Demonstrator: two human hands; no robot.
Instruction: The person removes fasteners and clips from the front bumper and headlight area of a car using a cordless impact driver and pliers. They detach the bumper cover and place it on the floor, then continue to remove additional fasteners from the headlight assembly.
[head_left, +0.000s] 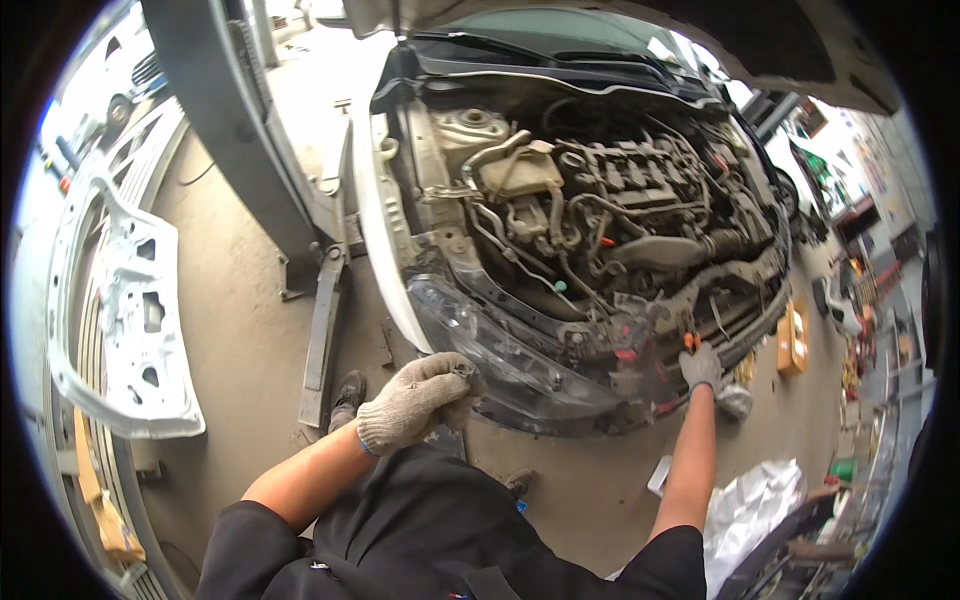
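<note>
A car front end with its headlight and bumper area stripped back stands before me, its engine [640, 175] uncovered. My left hand [415, 400], in a pale knit glove, is raised in front of the left front corner, with its fingers curled together. Something small and greyish shows at its fingertips, too small to name. Farther right, my right hand [701, 367], also gloved, reaches to the front edge of the car with its fingers closed at a small orange-handled tool [690, 342]. Dark plastic sheeting [500, 350] covers the left front corner.
A lift post [225, 130] with a lift arm [325, 330] stands left of the car. Farther left, a white body panel [140, 310] leans on metal rails. A cardboard box [792, 340] and crumpled white plastic [755, 505] lie on the right. The raised hood [780, 45] hangs overhead.
</note>
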